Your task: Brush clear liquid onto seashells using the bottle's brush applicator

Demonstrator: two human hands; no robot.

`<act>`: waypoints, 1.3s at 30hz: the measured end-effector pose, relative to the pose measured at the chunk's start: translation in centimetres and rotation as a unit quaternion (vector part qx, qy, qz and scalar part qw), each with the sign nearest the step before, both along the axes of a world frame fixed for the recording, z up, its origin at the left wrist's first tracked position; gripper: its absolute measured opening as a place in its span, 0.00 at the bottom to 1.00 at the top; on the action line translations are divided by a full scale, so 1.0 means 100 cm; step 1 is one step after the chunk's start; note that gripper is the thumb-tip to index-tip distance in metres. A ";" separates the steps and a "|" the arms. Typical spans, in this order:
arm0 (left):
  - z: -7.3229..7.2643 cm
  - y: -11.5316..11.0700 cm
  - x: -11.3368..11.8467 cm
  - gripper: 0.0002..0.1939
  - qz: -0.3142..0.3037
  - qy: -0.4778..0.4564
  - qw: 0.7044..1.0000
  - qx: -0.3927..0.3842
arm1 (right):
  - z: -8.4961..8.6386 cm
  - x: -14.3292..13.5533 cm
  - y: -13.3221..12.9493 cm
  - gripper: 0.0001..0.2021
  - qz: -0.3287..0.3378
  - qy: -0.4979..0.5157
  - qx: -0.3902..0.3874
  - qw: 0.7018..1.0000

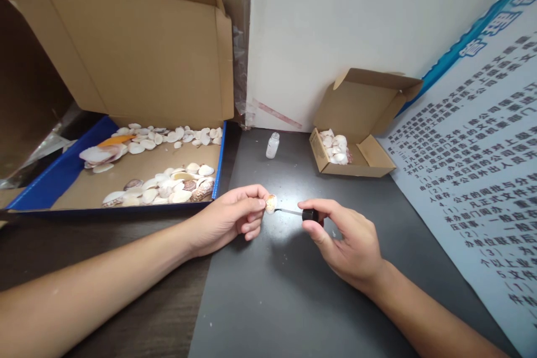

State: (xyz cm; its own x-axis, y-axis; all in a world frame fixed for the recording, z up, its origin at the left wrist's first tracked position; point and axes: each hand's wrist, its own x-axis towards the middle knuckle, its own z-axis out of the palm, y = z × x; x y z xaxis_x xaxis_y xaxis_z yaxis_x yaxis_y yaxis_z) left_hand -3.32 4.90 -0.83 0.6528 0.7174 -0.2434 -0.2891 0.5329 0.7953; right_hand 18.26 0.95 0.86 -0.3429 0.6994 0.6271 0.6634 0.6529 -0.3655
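Between thumb and fingertips, my left hand [241, 210] pinches a small cream and orange seashell [271, 204]. My right hand [346, 238] grips the black cap of a brush applicator [309, 215]. Its thin stem points left, and the dark tip meets the shell's lower right edge or lies just by it. Behind the hands, a small bottle of whitish content [272, 146] stands uncapped on the dark grey table.
At left, an open blue-sided cardboard box [168, 152] holds several seashells [168, 185] in groups. A smaller open carton [361, 169] with white shells [335, 148] stands at back right. A printed sheet [474, 190] borders the right side; a white panel [319, 22] rises behind.
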 end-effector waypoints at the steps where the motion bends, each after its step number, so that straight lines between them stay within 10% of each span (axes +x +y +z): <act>1: 0.000 0.000 0.000 0.06 -0.001 0.000 1.000 0.000 | 0.000 0.000 0.000 0.10 -0.005 0.001 0.002 1.000; 39: 0.003 -0.001 0.001 0.07 -0.001 0.008 1.000 -0.010 | -0.003 0.000 0.000 0.07 0.029 0.033 0.001 0.999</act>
State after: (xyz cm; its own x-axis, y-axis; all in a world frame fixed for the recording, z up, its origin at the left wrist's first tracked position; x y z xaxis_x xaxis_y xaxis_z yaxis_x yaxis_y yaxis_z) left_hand -3.24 4.79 -0.56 0.6504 0.7112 -0.2670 -0.2760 0.5487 0.7892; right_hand 18.28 0.91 0.61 -0.3411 0.6789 0.6503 0.5995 0.6899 -0.4058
